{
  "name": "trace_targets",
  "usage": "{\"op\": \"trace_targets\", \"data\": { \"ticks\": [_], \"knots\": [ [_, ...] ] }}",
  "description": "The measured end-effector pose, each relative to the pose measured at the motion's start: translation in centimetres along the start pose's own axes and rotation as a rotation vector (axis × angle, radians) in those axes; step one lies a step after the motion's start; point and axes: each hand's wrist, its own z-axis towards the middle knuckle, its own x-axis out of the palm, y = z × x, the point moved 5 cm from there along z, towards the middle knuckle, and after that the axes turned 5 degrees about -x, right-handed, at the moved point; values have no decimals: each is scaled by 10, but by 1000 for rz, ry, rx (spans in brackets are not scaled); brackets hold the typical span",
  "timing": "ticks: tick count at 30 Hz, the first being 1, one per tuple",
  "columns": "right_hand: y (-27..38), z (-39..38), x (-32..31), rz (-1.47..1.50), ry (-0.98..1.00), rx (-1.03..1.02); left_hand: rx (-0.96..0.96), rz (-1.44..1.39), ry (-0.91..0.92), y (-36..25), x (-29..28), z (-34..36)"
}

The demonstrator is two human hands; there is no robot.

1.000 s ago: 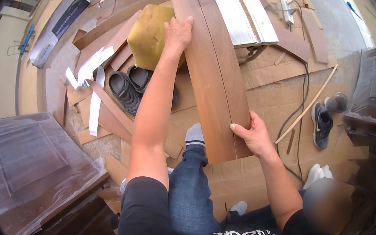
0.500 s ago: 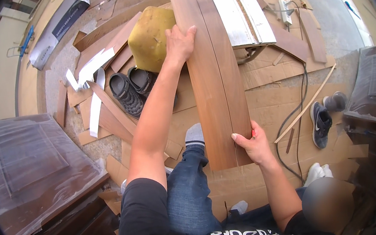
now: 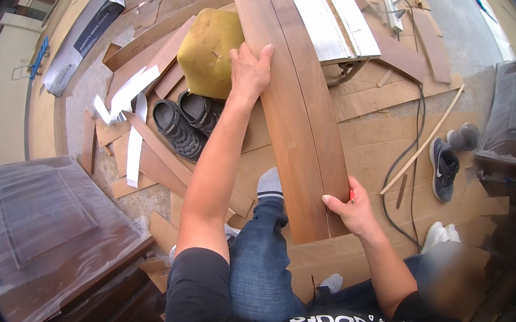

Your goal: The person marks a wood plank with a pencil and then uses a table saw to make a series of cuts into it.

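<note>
A long brown wooden plank (image 3: 297, 125) with a thin dark line along its length reaches from the top of the view toward me. My left hand (image 3: 251, 71) is closed on its left edge, fingers partly hidden, beside a yellow rounded block (image 3: 211, 55). Near the close end, my right hand (image 3: 349, 206) grips the right edge with the thumb on top. A small red object (image 3: 352, 196) shows by its fingers; its kind is unclear. The plank's far part lies alongside a white metal tabletop with a slot (image 3: 343, 46).
Black clogs (image 3: 178, 129), white strips (image 3: 129, 93) and wood offcuts (image 3: 155, 153) lie on the left. On the right are a power strip (image 3: 392, 13), black cable (image 3: 417, 136), thin wooden stick (image 3: 424, 140) and dark sneaker (image 3: 443, 168). Plastic-covered dark furniture (image 3: 56, 228) flanks me.
The plank's near end has come slightly closer to me, and my right hand has moved with it. My left hand keeps its hold on the left edge, slightly lower in view.
</note>
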Motion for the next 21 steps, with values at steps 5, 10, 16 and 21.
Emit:
{"op": "trace_targets", "data": {
  "ticks": [5,10,16,21],
  "knots": [
    [1,-7,-1,26,-16,-12,4,-4,11,-4,2,-6],
    [-1,-8,2,23,0,29,-80,-87,27,-1,-2,35],
    [-7,-10,-2,23,-19,0,-75,-93,5,-7,0,45],
    [-9,-18,-3,26,-5,-3,-49,-81,1,-7,-2,36]
  ]
}}
